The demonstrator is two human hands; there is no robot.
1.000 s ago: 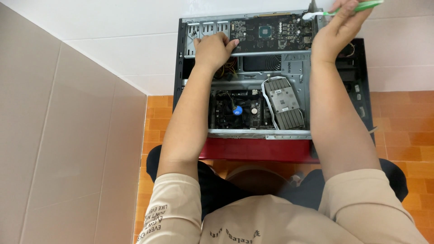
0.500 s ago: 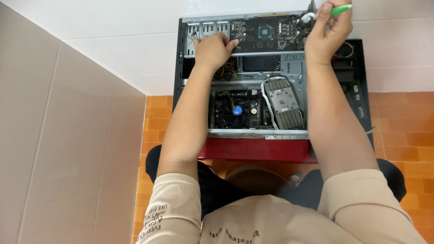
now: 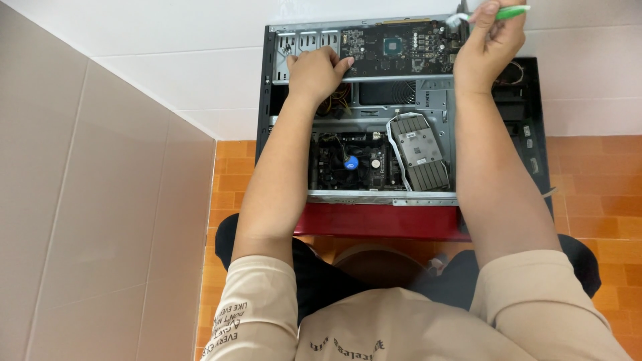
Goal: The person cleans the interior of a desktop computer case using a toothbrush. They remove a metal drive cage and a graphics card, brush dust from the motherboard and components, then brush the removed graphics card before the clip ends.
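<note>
An opened black computer case (image 3: 287, 120) lies in front of me with its side off. A dark circuit board (image 3: 394, 50) rests across the case's far edge. My left hand (image 3: 317, 70) grips the board's left end, fingers curled over its metal bracket. My right hand (image 3: 485, 47) holds a green-handled brush (image 3: 505, 12), its white bristle head at the board's right end. Inside the case lie a motherboard with a blue round part (image 3: 352, 162) and a grey finned heatsink (image 3: 420, 152).
The case sits on a red support (image 3: 381, 220) over an orange tiled floor (image 3: 588, 180). White tiled wall (image 3: 167, 73) rises behind, and a beige tiled wall (image 3: 87, 220) stands close on the left. My knees are under the case's near edge.
My right hand with the brush shifted left and down along the board's right end, then slightly back. My left hand stayed on the board.
</note>
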